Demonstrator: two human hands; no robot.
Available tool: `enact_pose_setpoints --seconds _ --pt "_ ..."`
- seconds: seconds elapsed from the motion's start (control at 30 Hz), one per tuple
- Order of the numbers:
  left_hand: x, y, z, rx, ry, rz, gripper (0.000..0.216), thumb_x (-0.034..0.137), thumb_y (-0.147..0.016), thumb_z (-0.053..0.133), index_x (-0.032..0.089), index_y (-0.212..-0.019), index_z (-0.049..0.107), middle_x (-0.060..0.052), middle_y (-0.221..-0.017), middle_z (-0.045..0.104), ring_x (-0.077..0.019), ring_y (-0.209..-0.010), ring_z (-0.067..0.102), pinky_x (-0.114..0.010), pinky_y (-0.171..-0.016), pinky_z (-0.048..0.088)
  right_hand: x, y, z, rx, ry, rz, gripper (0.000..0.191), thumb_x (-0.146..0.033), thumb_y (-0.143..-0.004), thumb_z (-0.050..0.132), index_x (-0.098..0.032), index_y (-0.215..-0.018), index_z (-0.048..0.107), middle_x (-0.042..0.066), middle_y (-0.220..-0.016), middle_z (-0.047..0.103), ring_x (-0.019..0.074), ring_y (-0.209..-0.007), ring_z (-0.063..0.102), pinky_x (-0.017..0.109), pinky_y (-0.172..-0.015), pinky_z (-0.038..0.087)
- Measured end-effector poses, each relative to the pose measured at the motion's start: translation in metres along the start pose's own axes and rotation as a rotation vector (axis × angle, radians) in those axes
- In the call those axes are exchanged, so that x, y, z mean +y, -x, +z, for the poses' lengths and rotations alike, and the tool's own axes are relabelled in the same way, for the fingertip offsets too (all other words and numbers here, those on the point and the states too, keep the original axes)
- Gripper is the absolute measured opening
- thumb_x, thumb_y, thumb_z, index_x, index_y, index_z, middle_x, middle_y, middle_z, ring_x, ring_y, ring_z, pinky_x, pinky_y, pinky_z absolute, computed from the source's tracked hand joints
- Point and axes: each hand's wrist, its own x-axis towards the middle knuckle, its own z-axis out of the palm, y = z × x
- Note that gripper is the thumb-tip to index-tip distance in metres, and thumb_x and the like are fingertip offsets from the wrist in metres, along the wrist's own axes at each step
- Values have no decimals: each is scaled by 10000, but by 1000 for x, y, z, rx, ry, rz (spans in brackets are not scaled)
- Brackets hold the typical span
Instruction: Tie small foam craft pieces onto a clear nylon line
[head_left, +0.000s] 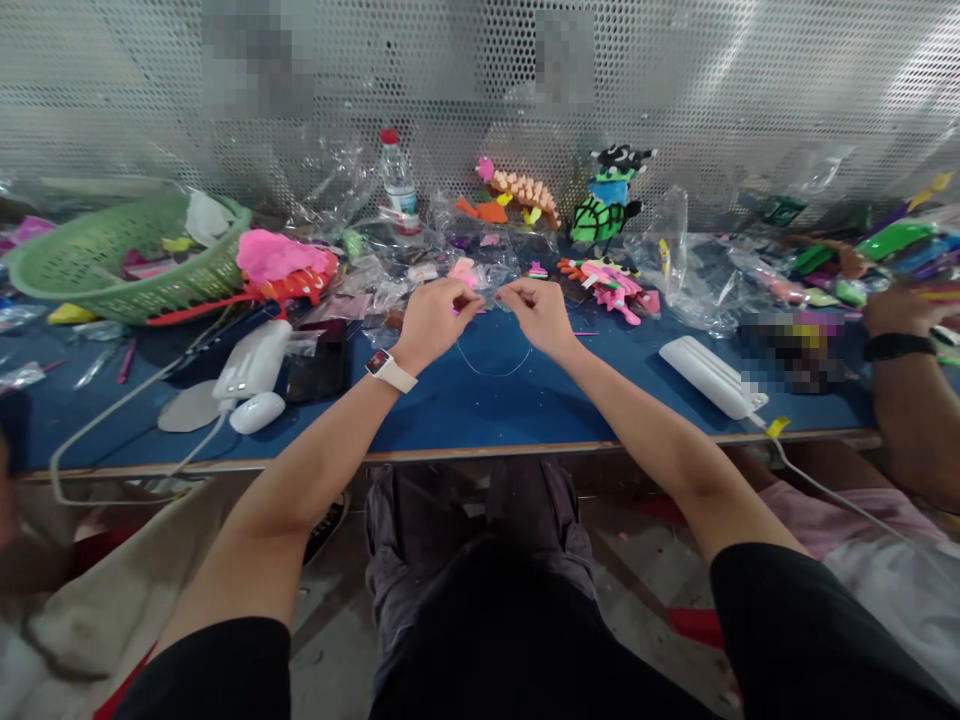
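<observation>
A thin pale strand [495, 375], wire or thread, hangs in a shallow loop over the blue table between my two hands. My left hand [437, 315], with a watch on its wrist, pinches one end between thumb and fingertips. Facing it a short gap away, my right hand [541, 313] is closed in a pinch on the other end. The fingertips hide the strand's ends. Just behind the hands lie a light pink clay piece [463, 270] and clear plastic wrapping. To the right of my right hand is a pink and red clay figure [611, 285].
A green basket [75, 290] stands at the left, near a pink and red clay figure [285, 265]. White devices [255, 360] with cables lie on both sides. A bottle [397, 185] and clay figures [604, 205] line the perforated metal wall. A co-worker's arm [911, 400] is at right.
</observation>
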Motion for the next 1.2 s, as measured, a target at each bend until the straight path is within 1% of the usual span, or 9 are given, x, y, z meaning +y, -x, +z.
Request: enact_pose_setpoints --seconds 0.13,0.23,0.37,0.47,0.53,0.63,0.73,1.0,1.2 --pt "-2 -5 2 -45 411 -245 325 323 -992 766 220 -700 670 -31 -704 705 -154 -644 624 -318 -666 523 -5 2 1 24 46 -36 504 -659 -1042 658 -215 -832 766 -22 -620 532 129 -579 420 316 -579 333" --pt "-5 -5 6 -53 523 -304 372 354 -1013 738 218 -681 640 -35 -685 686 -146 -628 623 -310 -651 538 -5 2 2 45 42 -30 542 -710 -1030 657 -216 -833 764 -27 -602 504 130 -571 408 316 -574 324" --pt "-4 1 5 130 98 -62 237 458 -1027 762 221 -1007 753 -87 -981 794 -227 -898 744 -388 -861 621 0 2 4 54 -13 63 473 -633 -1036 684 -216 -823 751 -38 -573 484 125 -545 406 316 -559 307" --pt "-1 5 0 201 -266 136 360 500 -1048 756 238 -1290 709 -153 -1321 762 -343 -1250 713 -523 -1110 569 1 2 5 48 -37 99 400 -546 -1045 695 -216 -825 746 -36 -570 509 127 -539 432 314 -552 305" --pt "-1 6 -3 158 -397 220 321 462 -1072 727 257 -1318 700 -154 -1393 735 -383 -1367 658 -580 -1184 513 0 2 5 43 -44 104 384 -528 -1048 696 -218 -825 743 -33 -577 521 128 -545 445 311 -547 306" --pt "-2 5 -3 68 -454 300 146 353 -1107 660 263 -1190 739 -118 -1334 757 -371 -1368 651 -616 -1213 480 -2 3 5 49 -52 117 396 -554 -1047 695 -223 -836 745 -30 -584 524 129 -548 445 309 -536 298" --pt "-4 4 0 32 -463 312 137 256 -1107 625 259 -1093 761 -100 -1284 775 -350 -1338 662 -630 -1215 478 -3 3 6 52 -63 124 396 -559 -1047 690 -223 -844 750 -33 -578 511 128 -540 425 309 -531 289" --pt "0 2 3 81 -484 296 270 215 -1140 540 244 -1138 808 -123 -1212 824 -346 -1266 700 -637 -1162 521 2 2 7 62 -52 99 376 -530 -1053 685 -224 -845 753 -41 -572 497 127 -526 419 314 -547 299" --pt "2 2 5 15 -351 175 315 180 -1133 537 257 -1218 831 -118 -1160 852 -333 -1291 736 -619 -1232 494 1 2 6 87 21 14 507 -673 -1054 650 -225 -833 734 -39 -572 489 130 -538 408 318 -566 311"
